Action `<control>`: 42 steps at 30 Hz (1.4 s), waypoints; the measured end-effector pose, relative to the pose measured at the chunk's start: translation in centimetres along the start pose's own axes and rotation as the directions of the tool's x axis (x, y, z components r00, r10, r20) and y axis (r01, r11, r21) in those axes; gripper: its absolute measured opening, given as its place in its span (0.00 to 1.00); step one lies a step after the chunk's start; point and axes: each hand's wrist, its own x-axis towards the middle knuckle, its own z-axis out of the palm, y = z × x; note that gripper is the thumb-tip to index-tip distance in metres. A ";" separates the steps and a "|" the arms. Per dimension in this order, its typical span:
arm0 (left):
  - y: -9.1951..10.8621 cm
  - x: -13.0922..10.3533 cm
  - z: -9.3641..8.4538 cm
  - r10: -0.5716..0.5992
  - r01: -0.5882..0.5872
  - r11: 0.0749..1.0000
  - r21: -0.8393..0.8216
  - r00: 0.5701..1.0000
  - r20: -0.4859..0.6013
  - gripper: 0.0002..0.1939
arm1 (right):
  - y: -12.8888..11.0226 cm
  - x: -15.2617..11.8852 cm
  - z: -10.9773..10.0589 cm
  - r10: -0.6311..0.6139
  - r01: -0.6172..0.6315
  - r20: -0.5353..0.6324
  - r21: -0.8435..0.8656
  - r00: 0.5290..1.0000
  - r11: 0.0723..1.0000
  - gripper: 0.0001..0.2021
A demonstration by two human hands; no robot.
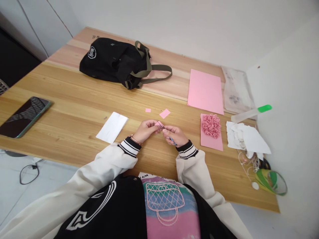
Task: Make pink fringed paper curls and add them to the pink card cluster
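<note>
A small pink paper piece is pinched between the fingers of my left hand, over the near middle of the wooden table. My right hand is closed around a slim tool with a blue part showing and a dark tip that touches the pink piece. From this view I cannot tell for certain whether the tool is a pair of scissors. Just beyond my hands lie two loose pink pieces, a smaller one and a larger one. White folded paper rests left of my left hand.
A black bag lies at the back left, a phone at the left edge. To the right are a pink sheet, a pink pompom on pink card, torn white paper and a green-rimmed container.
</note>
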 end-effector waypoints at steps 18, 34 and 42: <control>0.2 -0.1 0.1 -0.020 0.020 1.000 -0.005 1.000 -0.004 0.10 | -0.1 -0.1 0.0 0.029 -0.029 0.000 -0.004 1.000 1.000 0.19; 0.1 -0.1 0.1 -0.043 0.043 0.997 -0.071 0.999 0.007 0.09 | -0.1 0.1 0.1 0.083 -0.082 -0.001 0.104 0.997 0.991 0.19; -0.5 0.0 -0.1 -0.064 0.062 0.989 -0.133 0.998 -0.008 0.09 | 0.0 0.2 0.1 0.116 -0.120 0.035 0.159 0.993 0.980 0.15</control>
